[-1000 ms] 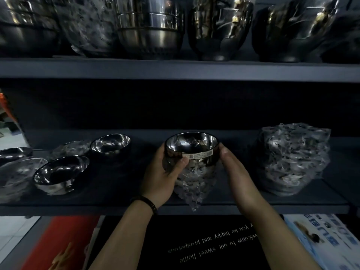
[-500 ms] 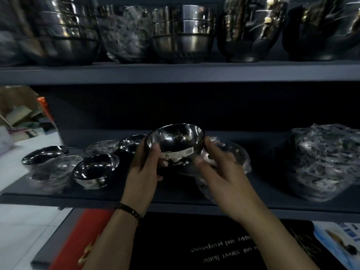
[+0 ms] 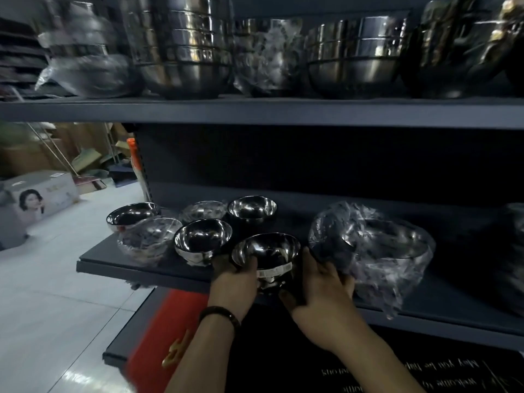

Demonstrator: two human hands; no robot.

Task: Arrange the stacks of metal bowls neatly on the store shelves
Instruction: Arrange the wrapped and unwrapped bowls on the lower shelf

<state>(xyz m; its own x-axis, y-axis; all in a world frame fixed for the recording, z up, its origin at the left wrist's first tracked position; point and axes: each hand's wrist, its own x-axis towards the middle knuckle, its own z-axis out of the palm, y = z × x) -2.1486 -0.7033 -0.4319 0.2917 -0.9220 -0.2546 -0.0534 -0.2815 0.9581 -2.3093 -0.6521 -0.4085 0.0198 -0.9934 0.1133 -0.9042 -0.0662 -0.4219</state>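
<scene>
A small steel bowl (image 3: 266, 252) with a white label sits low over the front of the dark middle shelf (image 3: 147, 272). My left hand (image 3: 234, 282) grips its left side and my right hand (image 3: 320, 287) cups its right side. To its left stand several other small bowls: a bare one (image 3: 202, 239), one behind it (image 3: 252, 207), a plastic-wrapped one (image 3: 149, 239), and one at the shelf's left end (image 3: 131, 215). A bowl stack in loose clear plastic (image 3: 374, 251) lies just right of my right hand.
The upper shelf (image 3: 255, 112) carries large stacks of steel bowls (image 3: 181, 46), some wrapped. Another wrapped stack (image 3: 513, 251) shows at the right edge. A black doormat with white writing (image 3: 397, 373) lies below. A cardboard box (image 3: 37, 197) stands on the tiled floor at left.
Both hands have carried the labelled bowl left and down toward the group of small bowls. The loose plastic wrap with its stack is left behind on the shelf to the right. The view has shifted left.
</scene>
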